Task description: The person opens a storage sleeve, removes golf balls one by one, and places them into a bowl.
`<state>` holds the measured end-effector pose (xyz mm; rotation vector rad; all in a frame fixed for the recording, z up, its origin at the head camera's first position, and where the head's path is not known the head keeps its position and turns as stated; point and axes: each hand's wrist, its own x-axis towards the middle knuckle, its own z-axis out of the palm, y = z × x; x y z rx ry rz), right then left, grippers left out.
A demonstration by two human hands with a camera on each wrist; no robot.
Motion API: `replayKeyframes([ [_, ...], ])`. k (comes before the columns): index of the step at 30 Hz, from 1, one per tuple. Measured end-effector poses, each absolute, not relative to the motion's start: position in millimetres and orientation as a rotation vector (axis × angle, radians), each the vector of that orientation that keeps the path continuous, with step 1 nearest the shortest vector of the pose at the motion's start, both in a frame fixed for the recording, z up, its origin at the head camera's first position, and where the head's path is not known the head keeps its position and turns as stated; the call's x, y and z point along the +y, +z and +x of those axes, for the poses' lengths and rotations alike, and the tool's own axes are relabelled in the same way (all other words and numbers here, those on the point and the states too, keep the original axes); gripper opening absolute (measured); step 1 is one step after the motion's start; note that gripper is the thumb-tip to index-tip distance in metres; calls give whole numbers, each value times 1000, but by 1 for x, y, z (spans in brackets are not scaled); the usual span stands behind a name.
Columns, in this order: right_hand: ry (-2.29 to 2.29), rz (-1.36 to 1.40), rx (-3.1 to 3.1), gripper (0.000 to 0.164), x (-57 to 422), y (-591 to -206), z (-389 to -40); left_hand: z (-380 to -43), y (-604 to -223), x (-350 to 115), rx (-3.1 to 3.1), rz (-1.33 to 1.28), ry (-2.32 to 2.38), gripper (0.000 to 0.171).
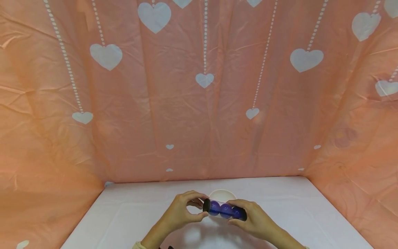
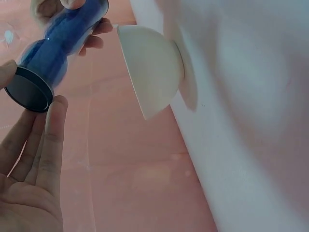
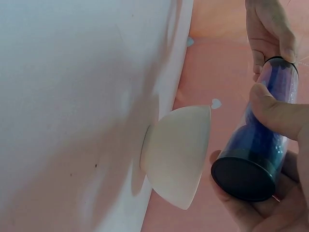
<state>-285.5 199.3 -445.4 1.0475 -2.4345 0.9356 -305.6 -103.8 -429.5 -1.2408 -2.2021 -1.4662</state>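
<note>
A clear plastic tube of balls (image 1: 220, 209) with dark end caps is held sideways above the white table, with three blue-purple balls visible inside. My left hand (image 1: 186, 211) pinches the dark cap (image 2: 30, 91) at its left end between thumb and fingertips. Around the right part of the tube, my right hand (image 1: 253, 219) grips with thumb and fingers; the other dark cap (image 3: 243, 179) shows in the right wrist view. Just behind the tube, a cream bowl (image 1: 221, 194) stands upright on the table, partly hidden by it in the head view.
White cloth covers the table (image 1: 130, 207). Peach curtains (image 1: 186, 121) with white hearts hang at the back and both sides. A small dark object (image 1: 170, 247) peeks in at the bottom edge of the head view.
</note>
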Motion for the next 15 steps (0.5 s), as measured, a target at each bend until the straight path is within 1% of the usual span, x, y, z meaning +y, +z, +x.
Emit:
replayKeyframes([
  [6,899,1053,-2420,44,202,-447,-287,-305,-426,-107,-2217,-1227,-1606,40],
  [15,927,1019,-2447,46,201,-448,-287,-311,-425,-114,-2235,-1136,-1640,44],
])
